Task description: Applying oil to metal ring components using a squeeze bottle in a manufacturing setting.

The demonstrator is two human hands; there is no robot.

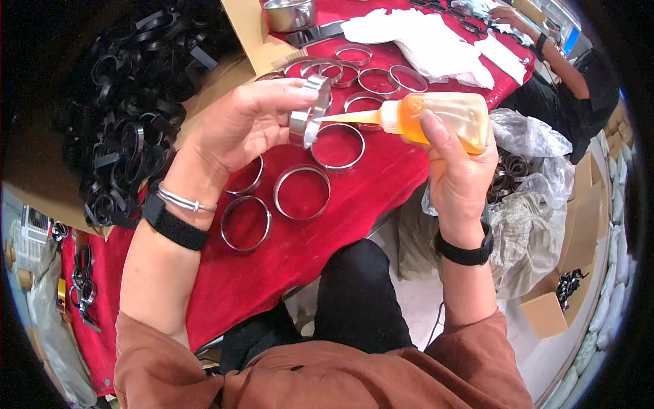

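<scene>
My left hand (252, 123) grips a silver metal ring band (300, 127) between thumb and fingers, held up above the red cloth. In my right hand (463, 170) lies a clear squeeze bottle (446, 116) with amber liquid, tipped sideways. Its long thin nozzle (351, 118) points left, and the tip is at or very close to the ring's edge. Whether a drop is coming out, I cannot tell. Beneath and beyond my hands, several metal rings (302, 219) lie flat on the red cloth, some overlapping.
A cardboard box (204, 85) heaped with black clamp-like bands (129, 136) stands at the left. White cloths (422, 41) and a metal cup (291, 15) lie farther back on the red tablecloth (368, 218). Plastic bags (528, 225) bulge at the right. Another person's arm (558, 65) reaches in at the far right.
</scene>
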